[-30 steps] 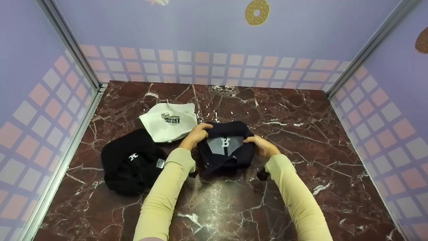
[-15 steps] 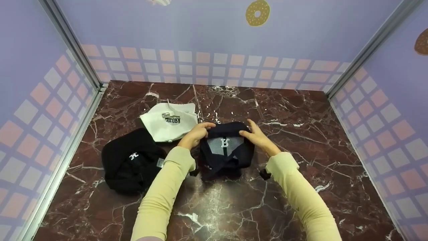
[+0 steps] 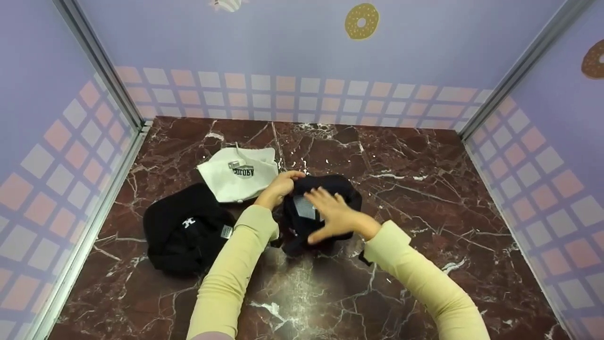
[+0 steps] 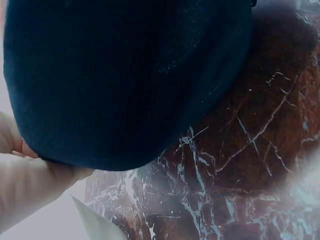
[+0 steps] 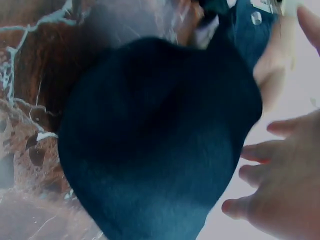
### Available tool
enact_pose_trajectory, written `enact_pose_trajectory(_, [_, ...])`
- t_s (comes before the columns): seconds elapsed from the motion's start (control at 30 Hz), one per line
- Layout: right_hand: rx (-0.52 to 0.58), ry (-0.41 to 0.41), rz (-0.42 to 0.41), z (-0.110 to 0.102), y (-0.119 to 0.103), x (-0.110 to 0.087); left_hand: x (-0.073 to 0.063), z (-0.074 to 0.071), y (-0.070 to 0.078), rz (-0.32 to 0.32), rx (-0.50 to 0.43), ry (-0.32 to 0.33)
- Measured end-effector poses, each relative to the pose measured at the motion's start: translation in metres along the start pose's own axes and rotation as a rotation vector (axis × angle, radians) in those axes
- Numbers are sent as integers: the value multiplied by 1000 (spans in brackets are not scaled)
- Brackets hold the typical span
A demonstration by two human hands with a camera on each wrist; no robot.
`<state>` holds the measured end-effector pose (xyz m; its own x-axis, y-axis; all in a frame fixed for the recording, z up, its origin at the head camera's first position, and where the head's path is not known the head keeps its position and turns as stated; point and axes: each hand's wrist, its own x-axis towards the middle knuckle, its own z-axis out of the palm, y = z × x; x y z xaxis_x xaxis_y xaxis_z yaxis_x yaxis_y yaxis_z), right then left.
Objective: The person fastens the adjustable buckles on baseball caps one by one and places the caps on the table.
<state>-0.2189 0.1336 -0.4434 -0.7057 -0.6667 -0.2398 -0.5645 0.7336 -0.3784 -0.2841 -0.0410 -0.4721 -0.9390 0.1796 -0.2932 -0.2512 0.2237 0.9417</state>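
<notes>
A dark navy cap (image 3: pixel 351 191) with a mesh panel lies in the middle of the floor in the head view. My left hand (image 3: pixel 279 189) pinches its far left edge; in the left wrist view, thumb and fingers (image 4: pixel 47 175) meet at the rim of the cap (image 4: pixel 115 95). Over the cap's opening hovers my right hand (image 3: pixel 337 216), its fingers spread and straight, covering part of the white letter. The right wrist view has those spread fingers (image 5: pixel 260 150) beside the dark cap (image 5: pixel 160 135), holding nothing; contact is unclear there.
To the left lie a white cap (image 3: pixel 247 182) with dark lettering and a tag, and a black cap (image 3: pixel 174 217) with a white emblem. Purple walls (image 3: pixel 292 42) with a checked band enclose the marbled brown surface (image 3: pixel 424 189) on three sides.
My right hand has let go of the cap's right edge and moved left, over its opening, with fingers spread. The left hand stays at the left edge.
</notes>
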Motion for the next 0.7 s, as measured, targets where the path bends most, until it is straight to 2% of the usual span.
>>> enact_pose_trajectory(0.03, [-51, -31, -1, 3, -3, 0, 4, 0, -4, 20, 7, 13])
enact_pose_trajectory(0.1, [-140, -83, 5, 10, -9, 0, 36, -1, -34, 97, -10, 29])
enact_pose_trajectory(0.13, [-183, -99, 11, 14, -11, 0, 43, -1, -41, 104, -5, 35])
enact_pose_trajectory(0.2, [-276, -112, 19, 23, -13, 1, 55, -1, -49, 107, -2, 38])
enact_pose_trajectory(0.27, [-357, -93, 18, 31, -13, 3, 58, 1, -49, 85, -2, 45])
enact_pose_trajectory(0.33, [-429, -48, 9, 40, -13, 4, 26, 3, -19, 17, 20, 46])
enact_pose_trajectory(0.4, [-485, 12, -7, 48, -11, 6, -3, 4, 5, 11, 47, 51])
enact_pose_trajectory(0.43, [-508, 48, -17, 51, -10, 6, -9, 4, 9, 13, 56, 47])
enact_pose_trajectory(0.5, [-547, 117, -39, 55, -7, 7, -13, 2, 9, 47, 90, 43])
enact_pose_trajectory(0.57, [-578, 181, -59, 58, -5, 7, 24, 1, -25, 100, 157, 68])
enact_pose_trajectory(0.63, [-607, 238, -77, 60, -3, 7, 66, -2, -64, 185, 234, 104])
enact_pose_trajectory(0.67, [-620, 262, -84, 60, -1, 7, 71, -2, -68, 201, 287, 116])
enact_pose_trajectory(0.7, [-630, 286, -93, 61, 0, 7, 81, -3, -79, 250, 330, 132])
